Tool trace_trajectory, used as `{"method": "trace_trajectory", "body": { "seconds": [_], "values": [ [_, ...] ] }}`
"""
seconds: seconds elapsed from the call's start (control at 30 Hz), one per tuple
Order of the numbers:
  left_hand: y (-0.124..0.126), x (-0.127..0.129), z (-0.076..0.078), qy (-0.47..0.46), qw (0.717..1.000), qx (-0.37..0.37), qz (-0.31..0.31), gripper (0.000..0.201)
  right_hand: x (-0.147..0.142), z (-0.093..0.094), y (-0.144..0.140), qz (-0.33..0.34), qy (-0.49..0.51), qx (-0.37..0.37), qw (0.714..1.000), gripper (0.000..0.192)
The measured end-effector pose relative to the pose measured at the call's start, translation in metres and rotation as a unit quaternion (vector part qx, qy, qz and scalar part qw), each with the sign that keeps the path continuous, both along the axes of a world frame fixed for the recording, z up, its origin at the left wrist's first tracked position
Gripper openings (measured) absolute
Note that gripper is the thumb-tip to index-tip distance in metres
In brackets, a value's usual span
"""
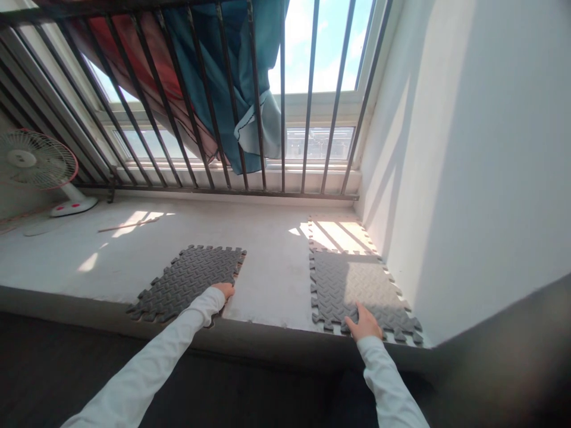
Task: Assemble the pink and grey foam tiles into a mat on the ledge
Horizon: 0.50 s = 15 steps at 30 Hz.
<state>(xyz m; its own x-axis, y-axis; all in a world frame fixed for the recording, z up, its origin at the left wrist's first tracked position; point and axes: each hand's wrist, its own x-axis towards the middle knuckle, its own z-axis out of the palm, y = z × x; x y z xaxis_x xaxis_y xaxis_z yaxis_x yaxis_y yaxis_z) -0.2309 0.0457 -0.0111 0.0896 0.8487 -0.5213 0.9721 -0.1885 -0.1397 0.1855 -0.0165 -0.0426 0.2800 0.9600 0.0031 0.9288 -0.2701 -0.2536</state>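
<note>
My left hand (225, 290) is closed on the right edge of a dark grey foam mat tile (187, 276) with jigsaw edges. That tile lies at an angle, its near corner at the ledge's front edge. My right hand (367, 324) rests near the front edge of another grey foam mat tile (352, 285), thumb and forefinger apart. Behind this second tile, against its far edge, lies a light-coloured foam tile (341, 235) striped with sunlight. A strip of bare white ledge separates the two grey tiles.
The white ledge (272, 255) ends at a dark drop in front. Metal bars (283, 119) stand before the window, with red and blue-green cloths (223, 71) hanging there. A fan (35, 160) and a thin stick (128, 224) are at left; a white wall (482, 148) rises at right.
</note>
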Motion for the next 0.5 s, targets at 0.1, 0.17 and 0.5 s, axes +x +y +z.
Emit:
{"method": "trace_trajectory", "body": {
  "seconds": [0.1,0.17,0.5],
  "values": [
    [0.002,-0.003,0.005,-0.017,1.000,0.008,-0.001,0.040,0.000,-0.001,0.000,0.002,0.000,0.003,1.000,0.048],
    [0.007,-0.004,0.012,-0.028,0.999,0.025,0.003,0.038,0.000,-0.002,0.001,0.002,-0.002,0.003,1.000,0.048],
    [0.036,0.000,0.014,-0.056,0.998,0.030,0.012,0.037,0.004,-0.008,0.001,0.006,-0.004,0.006,1.000,0.049]
  ]
}}
